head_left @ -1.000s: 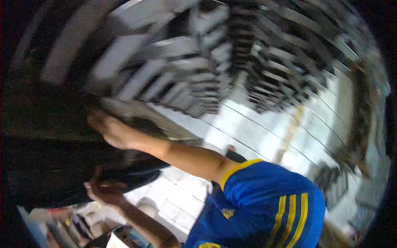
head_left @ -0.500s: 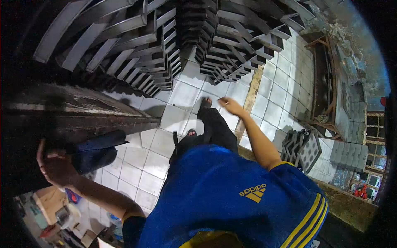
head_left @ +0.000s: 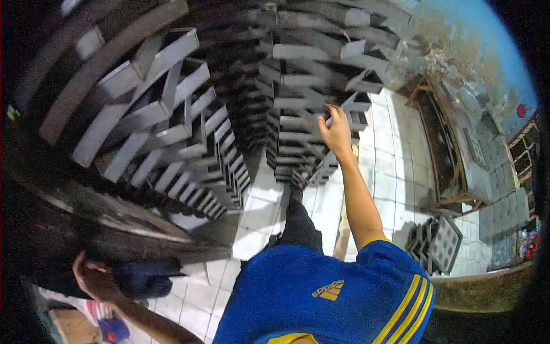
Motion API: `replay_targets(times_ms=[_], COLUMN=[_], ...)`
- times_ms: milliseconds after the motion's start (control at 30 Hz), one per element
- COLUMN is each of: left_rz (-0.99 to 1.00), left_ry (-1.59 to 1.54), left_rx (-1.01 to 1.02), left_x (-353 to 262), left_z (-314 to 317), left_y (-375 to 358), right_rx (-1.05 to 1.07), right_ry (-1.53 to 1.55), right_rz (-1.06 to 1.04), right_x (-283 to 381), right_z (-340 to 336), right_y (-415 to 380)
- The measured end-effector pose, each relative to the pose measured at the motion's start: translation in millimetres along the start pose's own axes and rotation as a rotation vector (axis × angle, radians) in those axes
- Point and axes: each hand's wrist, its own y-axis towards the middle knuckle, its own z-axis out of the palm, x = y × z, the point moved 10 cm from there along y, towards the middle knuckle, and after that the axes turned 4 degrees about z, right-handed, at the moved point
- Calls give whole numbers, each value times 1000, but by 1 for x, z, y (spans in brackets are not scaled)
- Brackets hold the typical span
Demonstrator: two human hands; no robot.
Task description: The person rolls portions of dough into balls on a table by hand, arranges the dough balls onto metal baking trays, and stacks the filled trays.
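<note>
My right hand (head_left: 336, 132) is raised in front of the right stack of grey metal trays (head_left: 303, 97), its fingers slightly curled and apart, with nothing in them. Whether it touches the stack cannot be made out. My left hand (head_left: 94, 278) is at the lower left, beside dark cloth (head_left: 146, 275) near a worn ledge; its fingers are spread and hold nothing. A tall left stack of similar trays (head_left: 154, 114), set at crossing angles, rises beyond that ledge.
A wooden-framed table (head_left: 452, 149) stands along the right wall. Near it on the tiled floor (head_left: 384, 172) is a small stack with a dotted panel (head_left: 446, 243). A low wall (head_left: 475, 292) runs at the lower right. A cardboard box (head_left: 74, 325) lies lower left.
The view has moved forward, and the tray stacks look closer. My right hand has risen from over the floor to in front of the right stack. My left hand appears lower in view.
</note>
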Motion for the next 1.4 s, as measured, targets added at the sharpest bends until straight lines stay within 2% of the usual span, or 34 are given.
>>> replay_targets(times_ms=[67,133,167,233,267,333,367,467,500,600,667,800,867,933,1000,1067,1200,1333,1400], left_rz=[137,466,496,715,730,837,896,887,924,915,883,801,849,794,838,713,745,755,780], left_ry=[50,658,642,1231,1231,1425,1367,1313,1332,1241,1285,1432,1393,1481,1497,1522,1464,1531,1546], left_rx=[2,-298,-332,-54,-97,30,-2,22,-30,16,16,20,39,9,-22,-4,20,-56,-85], left_x=[-9,-55,-65,-88,-87,-70,-60,-60,-64,-68,-67,-60,-65,-65,-71,-54,-68,-77,-80], left_z=[14,38,46,97,94,103,89,88,91,97,98,105,113,117,122,108,120,126,128], left_y=[-5,-22,-16,0,4,-1,-6,-6,-7,-7,-7,-3,-1,6,4,4,7,12,12], right_rx=[-16,9,24,200,350,414,381,258,172,138,115,165,171,141,199,207,269,319,446], right_ry=[-252,-535,-609,-687,-684,-617,-602,-590,-572,-521,-515,-538,-516,-512,-543,-523,-482,-514,-542], right_rz=[-70,-12,42,154,223,266,219,122,96,105,106,104,87,128,59,75,108,162,276], right_x=[12,-29,-55,-95,-101,-115,-123,-120,-115,-114,-112,-100,-87,-80,-68,-61,-30,16,30], right_z=[13,44,57,74,80,87,92,88,84,81,77,65,63,51,44,34,6,-29,-45], right_y=[40,62,65,65,66,58,55,51,51,51,49,38,33,20,9,-6,-47,-94,-120])
